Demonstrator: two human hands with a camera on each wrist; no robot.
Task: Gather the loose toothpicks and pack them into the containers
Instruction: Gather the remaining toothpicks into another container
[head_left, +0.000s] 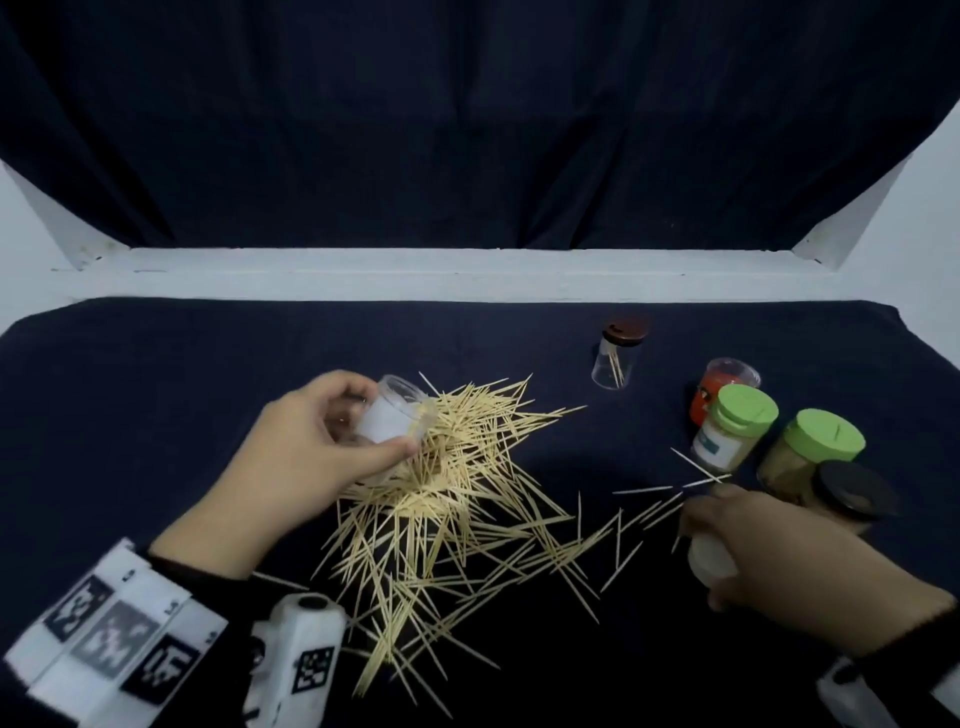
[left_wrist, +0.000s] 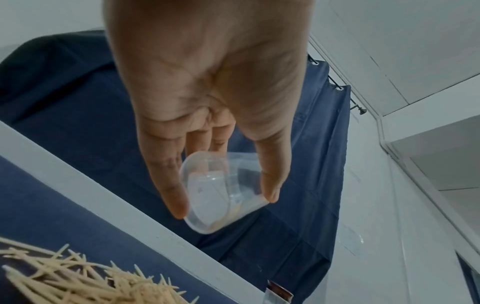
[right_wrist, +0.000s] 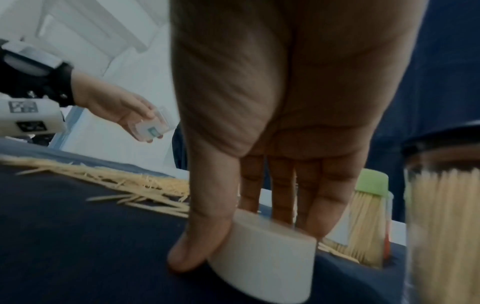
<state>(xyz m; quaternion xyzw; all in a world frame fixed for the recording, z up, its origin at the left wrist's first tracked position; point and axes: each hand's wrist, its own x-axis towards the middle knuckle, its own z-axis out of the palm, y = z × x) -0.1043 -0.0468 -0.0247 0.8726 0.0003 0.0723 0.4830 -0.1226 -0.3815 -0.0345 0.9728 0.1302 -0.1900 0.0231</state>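
Your left hand (head_left: 306, 447) grips the clear container (head_left: 392, 415) tilted over the toothpick heap (head_left: 452, 483) while your right hand (head_left: 779, 561) clasps a white cap (right_wrist: 262, 261) beside the filled jars (head_left: 779, 447), so a careless sweep could topple them.

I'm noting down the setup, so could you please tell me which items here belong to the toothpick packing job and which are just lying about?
Belonging to the job:
- loose toothpicks
- clear container held in the left hand
- white lid held by the right hand
- green-lidded jars
- black-lidded jar
- brown-capped jar
- red container

Just lying about:
- dark cloth
- dark curtain
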